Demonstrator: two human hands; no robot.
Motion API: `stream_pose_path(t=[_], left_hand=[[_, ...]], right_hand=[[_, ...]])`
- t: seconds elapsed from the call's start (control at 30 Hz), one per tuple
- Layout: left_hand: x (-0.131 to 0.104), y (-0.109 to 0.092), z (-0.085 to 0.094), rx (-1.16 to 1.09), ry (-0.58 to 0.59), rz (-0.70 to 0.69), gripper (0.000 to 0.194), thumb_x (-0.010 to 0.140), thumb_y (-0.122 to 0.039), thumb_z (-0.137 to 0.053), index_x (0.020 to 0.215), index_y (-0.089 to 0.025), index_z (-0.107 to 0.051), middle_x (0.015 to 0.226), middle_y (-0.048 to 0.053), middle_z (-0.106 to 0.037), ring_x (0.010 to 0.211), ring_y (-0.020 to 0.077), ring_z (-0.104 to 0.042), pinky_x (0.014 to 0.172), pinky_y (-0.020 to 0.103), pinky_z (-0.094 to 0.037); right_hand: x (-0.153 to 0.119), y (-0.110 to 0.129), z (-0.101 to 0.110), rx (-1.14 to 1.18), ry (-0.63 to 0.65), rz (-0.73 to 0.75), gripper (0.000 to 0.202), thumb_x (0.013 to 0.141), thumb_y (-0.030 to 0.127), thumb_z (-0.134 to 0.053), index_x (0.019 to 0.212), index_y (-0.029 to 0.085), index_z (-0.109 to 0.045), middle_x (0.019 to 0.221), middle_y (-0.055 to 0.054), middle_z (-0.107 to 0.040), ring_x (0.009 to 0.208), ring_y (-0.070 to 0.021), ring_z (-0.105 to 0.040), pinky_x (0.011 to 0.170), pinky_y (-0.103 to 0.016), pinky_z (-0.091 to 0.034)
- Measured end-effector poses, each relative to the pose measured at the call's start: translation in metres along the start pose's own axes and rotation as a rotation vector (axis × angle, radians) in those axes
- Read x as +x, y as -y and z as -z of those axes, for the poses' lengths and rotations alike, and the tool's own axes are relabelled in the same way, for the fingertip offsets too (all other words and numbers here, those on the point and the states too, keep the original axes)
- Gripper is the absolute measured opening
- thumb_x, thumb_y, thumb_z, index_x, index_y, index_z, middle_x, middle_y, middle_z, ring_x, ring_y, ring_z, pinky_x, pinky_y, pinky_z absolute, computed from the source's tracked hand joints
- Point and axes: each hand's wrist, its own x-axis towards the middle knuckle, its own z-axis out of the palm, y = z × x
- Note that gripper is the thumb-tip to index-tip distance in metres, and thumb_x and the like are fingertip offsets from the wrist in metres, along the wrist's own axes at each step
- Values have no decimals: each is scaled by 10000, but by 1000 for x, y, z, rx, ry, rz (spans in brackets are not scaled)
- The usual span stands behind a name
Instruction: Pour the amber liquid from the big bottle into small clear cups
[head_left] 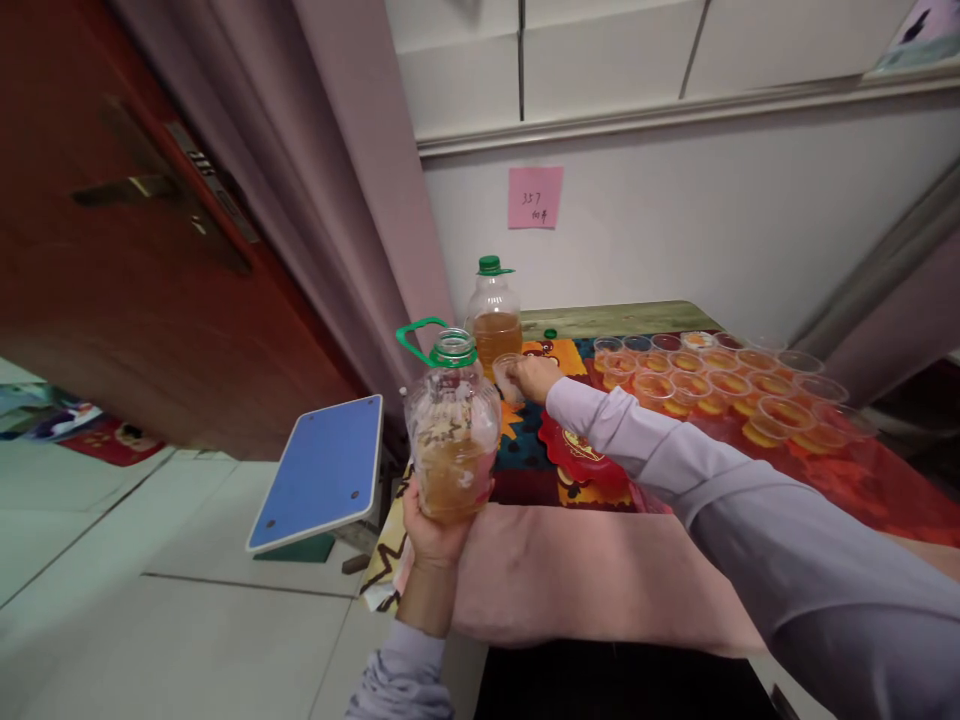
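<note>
My left hand supports a large clear plastic jug from beneath, fingers wrapped round its base. The jug stands upright, uncapped, with a green handle ring at its neck and amber liquid in its lower part. A small clear plastic cup is held in my right hand, just right of the jug's neck. Whether the cup contains anything I cannot tell. Behind it stands a second jug with a green cap, also holding amber liquid. To the right, several clear cups stand in rows on the table.
A red scalloped plate lies under my right forearm. Near the wall is a loose green cap. A patterned cloth and red cover lie over the table. A blue-topped stool stands left, and a pink note is on the wall.
</note>
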Motion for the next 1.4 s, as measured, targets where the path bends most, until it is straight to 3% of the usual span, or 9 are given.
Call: stream_pose_path(t=[0.37, 0.67, 0.77, 0.87, 1.03, 1.1, 1.23, 1.33, 1.4], left_hand=[[-6, 3, -18, -5, -50, 0, 586, 919, -564, -560, 1379, -246, -735, 1465, 172, -691, 1395, 465, -602, 1087, 710, -499], [-5, 2, -16, 35, -92, -20, 526, 946, -564, -562, 1320, -246, -750, 1436, 163, -708, 1413, 472, -586, 1111, 756, -446], [-6, 2, -20, 63, -102, -27, 514, 951, -552, -555, 1312, -244, -751, 1444, 166, -704, 1416, 482, -583, 1099, 770, -449], [-7, 1, -25, 86, -135, -20, 525, 962, -555, -537, 1330, -244, -745, 1473, 165, -687, 1438, 485, -564, 1084, 742, -476], [-5, 0, -22, 92, -146, -36, 584, 936, -548, -571, 1423, -253, -699, 1523, 176, -653, 1456, 498, -545, 1064, 743, -497], [-3, 0, -21, 80, -130, -39, 582, 918, -527, -590, 1419, -251, -702, 1516, 181, -660, 1452, 508, -546, 1052, 759, -500], [-3, 2, -31, 62, -108, -62, 568, 904, -514, -605, 1373, -222, -731, 1478, 186, -689, 1466, 485, -541, 1105, 718, -491], [-8, 3, -44, 103, -180, -151, 531, 902, -506, -623, 1332, -222, -749, 1441, 156, -718, 1464, 437, -556, 1151, 660, -479], [-11, 1, -51, 165, -282, -217, 475, 900, -500, -638, 1267, -229, -770, 1363, 129, -760, 1396, 402, -619, 1130, 617, -513]], right_hand=[[5, -14, -5, 16, -59, -90, 268, 1033, 248, -600, 1072, 131, -838, 1183, -180, -828, 1019, -277, -751, 851, -325, -510], [-1, -15, -8, 117, -156, -111, 122, 947, 222, -742, 991, 144, -825, 1040, -132, -826, 931, -244, -726, 821, -307, -502], [-3, -15, -1, 174, -235, -110, 218, 898, 225, -817, 1101, 147, -801, 1081, -119, -815, 924, -219, -719, 850, -293, -517], [-11, -19, 15, 223, -349, -105, 199, 991, 254, -720, 1151, 151, -780, 1122, -124, -798, 950, -212, -713, 895, -307, -529], [-72, -43, 28, 283, -686, 55, 190, 1051, 309, -616, 1011, 211, -774, 1031, -92, -776, 944, -241, -706, 876, -339, -538], [-109, -53, 16, 257, -658, 84, 205, 1062, 328, -601, 1011, 221, -768, 1076, -98, -776, 962, -245, -717, 866, -339, -543], [-168, -68, -34, 221, -472, 2, 202, 1060, 272, -585, 1000, 220, -770, 1109, -105, -785, 944, -233, -739, 839, -329, -555], [-183, -73, -65, 220, -390, -77, 200, 1053, 236, -583, 1016, 214, -778, 1142, -110, -789, 958, -227, -752, 841, -327, -571], [-184, -75, -75, 225, -377, -101, 212, 1052, 231, -579, 1062, 218, -791, 1201, -112, -787, 992, -229, -760, 849, -331, -589]])
